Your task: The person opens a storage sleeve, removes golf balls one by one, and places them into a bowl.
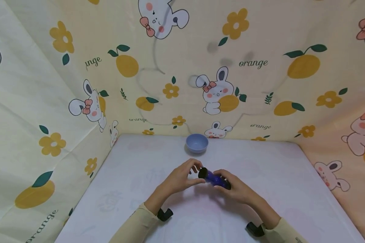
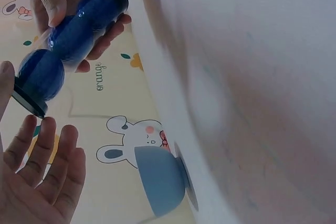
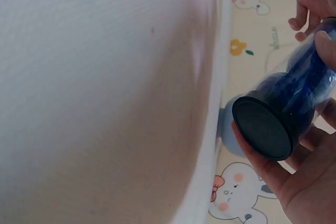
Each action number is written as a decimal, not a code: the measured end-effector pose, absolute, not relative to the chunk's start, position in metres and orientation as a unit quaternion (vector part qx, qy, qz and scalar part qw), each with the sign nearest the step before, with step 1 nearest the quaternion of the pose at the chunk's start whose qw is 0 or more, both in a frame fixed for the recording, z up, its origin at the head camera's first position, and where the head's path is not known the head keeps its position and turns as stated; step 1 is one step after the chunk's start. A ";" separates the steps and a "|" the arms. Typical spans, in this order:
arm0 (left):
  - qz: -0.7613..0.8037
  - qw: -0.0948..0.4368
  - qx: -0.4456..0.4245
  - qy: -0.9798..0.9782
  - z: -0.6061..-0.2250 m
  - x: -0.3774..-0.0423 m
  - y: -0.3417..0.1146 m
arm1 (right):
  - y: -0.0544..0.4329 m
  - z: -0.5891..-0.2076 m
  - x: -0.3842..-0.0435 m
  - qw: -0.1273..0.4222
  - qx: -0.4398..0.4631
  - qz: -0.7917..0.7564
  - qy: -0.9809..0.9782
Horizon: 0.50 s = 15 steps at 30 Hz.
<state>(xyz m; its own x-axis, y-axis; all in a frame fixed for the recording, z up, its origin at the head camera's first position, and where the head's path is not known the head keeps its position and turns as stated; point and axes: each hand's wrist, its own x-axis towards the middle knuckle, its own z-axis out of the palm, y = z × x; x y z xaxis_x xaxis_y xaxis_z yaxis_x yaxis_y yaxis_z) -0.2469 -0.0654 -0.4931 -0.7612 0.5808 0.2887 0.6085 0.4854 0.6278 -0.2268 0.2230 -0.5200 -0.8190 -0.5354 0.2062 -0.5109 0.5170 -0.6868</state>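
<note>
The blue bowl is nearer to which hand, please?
Left: the left hand is in front of the bowl, slightly left; the right hand is farther off, in front and right.

Balls [image 2: 72, 41] are blue, caps [image 3: 262, 128] perhaps black.

The tube [image 3: 302, 74] looks like clear, glossy plastic with bright glints, its dark end cap [image 3: 262, 128] smooth and duller, the blue balls [image 2: 42, 74] inside shiny. The bowl [image 2: 163, 182] reads as smooth plastic with a soft sheen — the counter [image 1: 134, 175] under it wears a matt, finely ribbed pale cover. Backdrop [image 1: 191, 20] and sleeves [image 1: 137, 221] look like matt cloth — lightly creased.
</note>
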 end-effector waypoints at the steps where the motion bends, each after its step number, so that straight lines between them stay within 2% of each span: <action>1: -0.375 0.018 -0.347 -0.859 -0.494 -0.247 -0.065 | 0.223 -0.520 -0.227 0.019 -0.301 -0.389 0.871; 15: -0.429 -0.021 -0.375 -0.822 -0.495 -0.247 -0.064 | 0.227 -0.520 -0.224 0.030 -0.320 -0.367 0.873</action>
